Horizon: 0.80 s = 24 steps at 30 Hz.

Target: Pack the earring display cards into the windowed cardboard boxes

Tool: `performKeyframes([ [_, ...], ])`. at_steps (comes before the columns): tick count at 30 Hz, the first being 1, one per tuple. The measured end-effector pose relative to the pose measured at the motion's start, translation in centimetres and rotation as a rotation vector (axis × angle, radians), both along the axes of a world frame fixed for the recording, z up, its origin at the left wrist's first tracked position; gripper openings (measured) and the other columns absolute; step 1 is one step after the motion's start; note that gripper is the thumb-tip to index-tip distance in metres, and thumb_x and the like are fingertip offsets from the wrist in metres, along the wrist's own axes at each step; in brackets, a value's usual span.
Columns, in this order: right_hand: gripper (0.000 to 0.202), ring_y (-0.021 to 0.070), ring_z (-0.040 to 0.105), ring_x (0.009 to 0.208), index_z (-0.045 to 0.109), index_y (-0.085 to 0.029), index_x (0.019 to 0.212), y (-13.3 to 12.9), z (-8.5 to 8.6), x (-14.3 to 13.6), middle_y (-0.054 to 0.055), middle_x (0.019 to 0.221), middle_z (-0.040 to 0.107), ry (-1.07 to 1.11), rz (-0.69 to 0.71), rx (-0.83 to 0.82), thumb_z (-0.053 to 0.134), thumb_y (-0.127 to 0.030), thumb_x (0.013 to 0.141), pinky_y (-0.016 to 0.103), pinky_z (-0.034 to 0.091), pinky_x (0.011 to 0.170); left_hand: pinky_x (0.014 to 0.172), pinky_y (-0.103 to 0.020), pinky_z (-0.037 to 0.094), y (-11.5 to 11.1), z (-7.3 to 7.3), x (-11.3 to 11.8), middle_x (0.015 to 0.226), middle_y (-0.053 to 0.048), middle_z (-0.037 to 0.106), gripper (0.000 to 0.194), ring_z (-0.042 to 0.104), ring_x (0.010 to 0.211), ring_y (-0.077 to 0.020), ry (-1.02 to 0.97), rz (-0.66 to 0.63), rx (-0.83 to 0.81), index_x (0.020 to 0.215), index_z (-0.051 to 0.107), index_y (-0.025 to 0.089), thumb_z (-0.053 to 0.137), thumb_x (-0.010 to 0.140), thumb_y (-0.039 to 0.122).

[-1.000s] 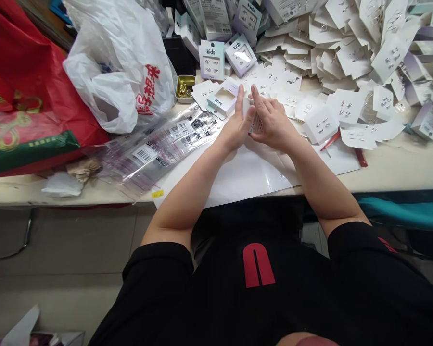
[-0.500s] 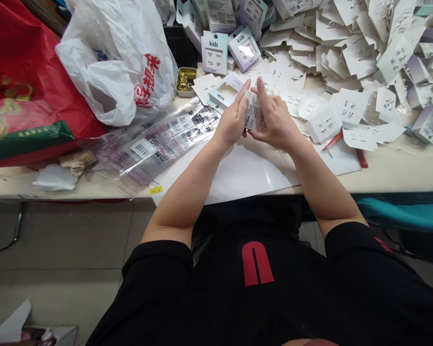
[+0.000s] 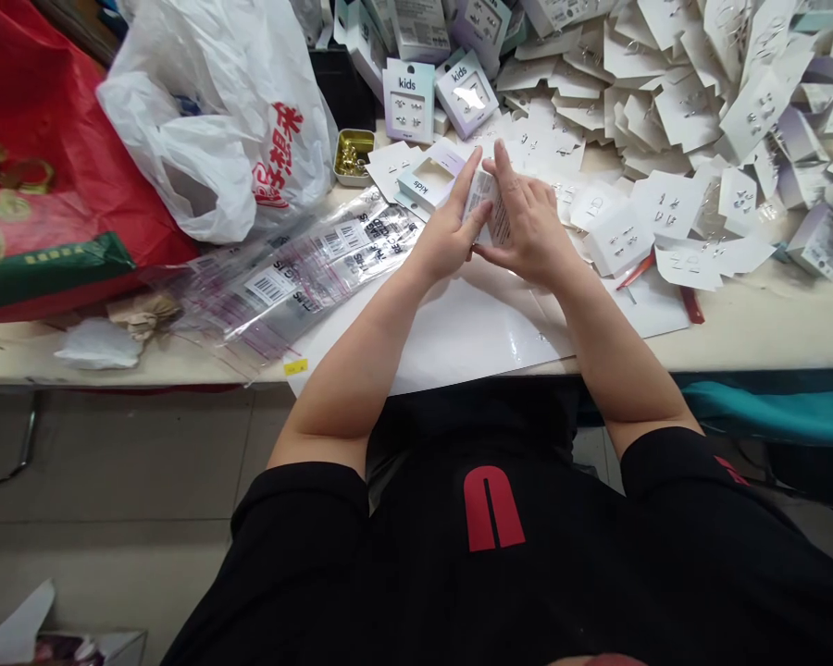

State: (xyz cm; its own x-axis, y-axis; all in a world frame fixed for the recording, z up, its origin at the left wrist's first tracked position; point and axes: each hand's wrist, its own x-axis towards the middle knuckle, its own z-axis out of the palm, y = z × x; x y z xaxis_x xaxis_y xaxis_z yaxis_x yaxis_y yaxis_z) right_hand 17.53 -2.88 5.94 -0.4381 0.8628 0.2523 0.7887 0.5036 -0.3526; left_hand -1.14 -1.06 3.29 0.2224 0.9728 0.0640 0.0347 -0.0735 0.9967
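- Moderately bright, cool, diffuse light covers the pale cream surface [image 3: 770, 324]; the grey tiled floor [image 3: 131, 462] is dimmer.
- Glare dots the glossy white sheet [image 3: 458, 328] and crinkled clear plastic bags [image 3: 270, 287].
- Faint shadows soften beneath the bare hands [image 3: 531, 231].
- Small white carton's [image 3: 498, 227] print looks blurred.
- Edges appear stretched.

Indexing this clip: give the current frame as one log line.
left hand: holding printed box; right hand: holding same box; nearby: flat-lying kids box, tin

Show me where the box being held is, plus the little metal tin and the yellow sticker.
Held box [image 3: 484, 190]: head view, upper part of a printed side.
Metal tin [image 3: 354, 180]: head view, its near wall.
Yellow sticker [image 3: 295, 366]: head view, its middle.
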Motion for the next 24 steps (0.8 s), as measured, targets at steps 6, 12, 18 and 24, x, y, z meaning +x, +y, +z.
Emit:
performKeyframes([
  [6, 0.102, 0.0387, 0.026, 0.172, 0.019, -0.031, 0.181, 0.6, 0.7, 1.5, 0.006, 0.186, 0.027, -0.014, -0.015, 0.068, 0.074, -0.044, 0.096, 0.069, 0.019, 0.141, 0.051, -0.027, 0.047, 1.6, -0.2, -1.0, 0.109, -0.005, 0.081, 0.051, 0.074, 0.072, -0.0172, -0.043, 0.173, -0.092, 0.165, 0.048, 0.036, 0.048, 0.116, 0.051],
  [12, 0.047, 0.0351, 0.069, 0.130, 0.076, -0.031, 0.137, 0.7, 0.5, 1.8, 0.007, 0.143, 0.076, 0.082, 0.008, 0.001, 0.048, -0.059, 0.112, 0.058, 0.052, 0.122, 0.048, -0.027, 0.045, 1.4, 1.2, -2.2, 0.097, -0.012, 0.078, 0.090, 0.070, 0.072, -0.0193, -0.147, -0.027, -0.272, 0.118, 0.079, 0.022, 0.016, 0.106, 0.086],
  [18, 0.092, 0.0324, 0.072, 0.086, 0.073, -0.027, 0.091, 1.4, -1.2, 1.7, 0.010, 0.082, 0.069, 0.430, -0.234, -0.078, 0.022, -0.104, 0.090, 0.054, 0.066, 0.087, 0.095, -0.036, 0.063, 0.9, 1.2, -1.4, 0.115, -0.013, 0.080, 0.091, 0.074, 0.124, -0.0281, -0.134, -0.096, -0.227, 0.130, 0.073, 0.021, 0.009, 0.109, 0.082],
  [24, 0.099, 0.0285, 0.073, 0.084, 0.073, -0.026, 0.103, 2.0, -2.3, 0.7, 0.008, 0.086, 0.069, 0.511, -0.249, -0.179, 0.016, -0.106, 0.088, 0.050, 0.067, 0.084, 0.062, -0.032, 0.054, 0.6, -0.6, 0.7, 0.082, -0.003, 0.078, 0.067, 0.072, 0.077, -0.0190, -0.091, 0.135, -0.123, 0.121, 0.068, 0.028, 0.029, 0.110, 0.082],
])
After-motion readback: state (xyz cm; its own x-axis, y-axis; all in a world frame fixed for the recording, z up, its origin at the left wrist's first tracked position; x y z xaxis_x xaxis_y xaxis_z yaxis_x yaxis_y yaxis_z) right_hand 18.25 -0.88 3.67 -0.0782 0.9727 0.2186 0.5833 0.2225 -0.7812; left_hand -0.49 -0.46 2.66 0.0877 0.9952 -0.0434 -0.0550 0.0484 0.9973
